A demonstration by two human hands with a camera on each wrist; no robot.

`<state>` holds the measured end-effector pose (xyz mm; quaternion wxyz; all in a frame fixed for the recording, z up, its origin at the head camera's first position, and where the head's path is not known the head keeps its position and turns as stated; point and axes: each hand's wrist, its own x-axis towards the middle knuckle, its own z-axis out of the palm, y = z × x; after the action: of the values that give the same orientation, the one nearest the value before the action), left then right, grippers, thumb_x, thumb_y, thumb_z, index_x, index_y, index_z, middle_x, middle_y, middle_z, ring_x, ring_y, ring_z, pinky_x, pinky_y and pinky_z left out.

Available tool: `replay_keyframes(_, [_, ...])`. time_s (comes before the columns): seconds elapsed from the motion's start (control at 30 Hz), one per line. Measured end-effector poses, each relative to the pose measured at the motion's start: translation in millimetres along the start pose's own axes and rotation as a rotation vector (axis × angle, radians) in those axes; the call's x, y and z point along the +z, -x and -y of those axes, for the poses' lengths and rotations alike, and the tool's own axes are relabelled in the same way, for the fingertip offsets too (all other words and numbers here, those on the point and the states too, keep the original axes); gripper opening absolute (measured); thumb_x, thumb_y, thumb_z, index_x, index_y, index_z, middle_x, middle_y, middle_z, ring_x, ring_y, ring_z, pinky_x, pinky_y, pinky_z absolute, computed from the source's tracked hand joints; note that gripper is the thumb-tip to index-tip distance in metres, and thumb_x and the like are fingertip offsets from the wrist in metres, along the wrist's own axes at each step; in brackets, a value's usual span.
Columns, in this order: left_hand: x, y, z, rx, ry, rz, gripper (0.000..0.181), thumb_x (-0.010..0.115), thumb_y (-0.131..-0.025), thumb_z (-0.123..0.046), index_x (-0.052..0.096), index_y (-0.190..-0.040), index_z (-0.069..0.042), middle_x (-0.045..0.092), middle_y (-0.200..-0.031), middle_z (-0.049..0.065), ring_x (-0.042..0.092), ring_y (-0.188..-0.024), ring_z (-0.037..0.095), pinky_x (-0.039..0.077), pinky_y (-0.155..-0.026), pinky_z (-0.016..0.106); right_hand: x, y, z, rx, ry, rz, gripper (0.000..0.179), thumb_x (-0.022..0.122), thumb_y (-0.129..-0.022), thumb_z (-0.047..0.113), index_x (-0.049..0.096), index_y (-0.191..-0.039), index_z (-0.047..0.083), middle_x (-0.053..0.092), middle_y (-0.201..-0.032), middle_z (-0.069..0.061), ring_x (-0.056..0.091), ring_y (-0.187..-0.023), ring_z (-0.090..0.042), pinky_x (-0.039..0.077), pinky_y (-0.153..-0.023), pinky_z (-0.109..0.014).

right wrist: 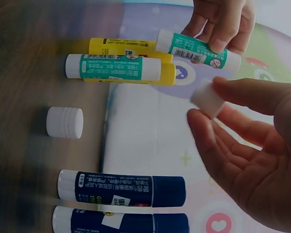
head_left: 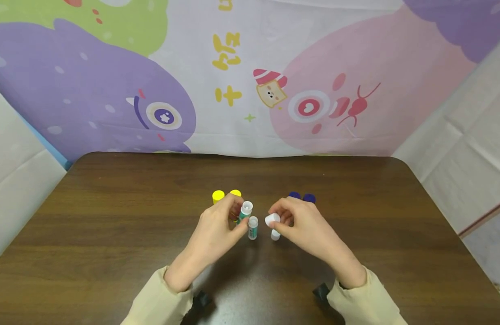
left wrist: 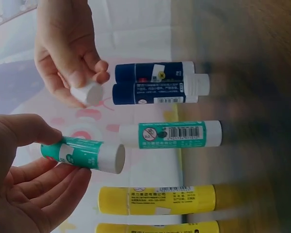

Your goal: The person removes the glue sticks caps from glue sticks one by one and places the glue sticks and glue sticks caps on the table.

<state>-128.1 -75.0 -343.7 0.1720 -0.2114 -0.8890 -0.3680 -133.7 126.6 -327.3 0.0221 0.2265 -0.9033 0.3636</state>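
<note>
My left hand (head_left: 213,230) grips a green glue stick (left wrist: 77,154) between thumb and fingers, lifted above the table. Its cap is off, and the open white end points up in the head view. Pinched in my right hand (head_left: 308,225) is a white cap (right wrist: 207,99), tilted, a short way right of the held stick. Between the hands a second green glue stick (head_left: 252,230) stands upright on the table, also uncapped. Another white cap (right wrist: 64,122) sits on the tabletop, just below my right fingers in the head view.
Behind my left hand stand two yellow glue sticks (head_left: 218,197), partly hidden by it. Two dark blue glue sticks (right wrist: 121,189) stand behind my right hand. The brown wooden table (head_left: 112,216) reaches back to a printed cartoon cloth (head_left: 233,131).
</note>
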Motion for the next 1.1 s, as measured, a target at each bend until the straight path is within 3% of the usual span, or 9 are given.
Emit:
replay_keyframes(0.4, [3.4, 7.6, 8.0, -0.013, -0.080, 0.047, 0.024, 0.069, -0.068, -0.006, 0.051, -0.082, -0.012, 0.050, -0.078, -0.005, 0.053, -0.069, 0.008, 0.046, -0.062, 0.023, 5, 1.5, -9, 0.032, 0.115, 0.119, 0.017, 0.074, -0.074, 0.015, 0.060, -0.082, 0.009, 0.056, -0.067, 0.007, 0.051, -0.061, -0.003, 0.044, -0.056, -0.018])
replay_keyframes(0.6, [5.7, 8.9, 12.5, -0.045, -0.127, 0.103, 0.021, 0.068, -0.070, -0.007, 0.050, -0.081, -0.011, 0.055, -0.076, -0.002, 0.057, -0.072, 0.014, 0.047, -0.065, 0.030, 2, 2.3, -15, 0.076, 0.157, 0.161, 0.016, 0.074, -0.073, 0.012, 0.059, -0.079, 0.009, 0.054, -0.065, 0.006, 0.048, -0.060, -0.005, 0.041, -0.054, -0.020])
replay_keyframes(0.7, [6.2, 9.6, 14.0, -0.061, -0.148, 0.113, 0.021, 0.068, -0.070, -0.006, 0.051, -0.082, -0.010, 0.056, -0.077, 0.000, 0.055, -0.070, 0.014, 0.046, -0.063, 0.030, 2, 2.8, -18, 0.056, 0.225, 0.177, 0.014, 0.071, -0.073, 0.008, 0.058, -0.076, 0.011, 0.053, -0.067, 0.006, 0.047, -0.061, -0.006, 0.040, -0.056, -0.022])
replay_keyframes(0.87, [7.8, 9.6, 15.8, -0.077, -0.179, 0.135, 0.021, 0.068, -0.070, -0.006, 0.051, -0.082, -0.010, 0.052, -0.073, 0.000, 0.045, -0.063, 0.011, 0.041, -0.057, 0.026, 5, 4.1, -22, -0.002, 0.340, 0.175, 0.016, 0.063, -0.068, -0.003, 0.058, -0.075, 0.011, 0.054, -0.074, 0.003, 0.048, -0.065, -0.010, 0.041, -0.058, -0.025])
replay_keyframes(1.1, [12.1, 9.2, 19.8, -0.097, -0.176, 0.163, 0.020, 0.069, -0.071, -0.007, 0.052, -0.083, -0.010, 0.053, -0.073, 0.000, 0.044, -0.061, 0.011, 0.039, -0.055, 0.025, 9, 0.9, -27, 0.028, 0.392, 0.170, 0.015, 0.060, -0.070, -0.006, 0.059, -0.076, 0.008, 0.055, -0.075, -0.002, 0.049, -0.065, -0.013, 0.043, -0.058, -0.027])
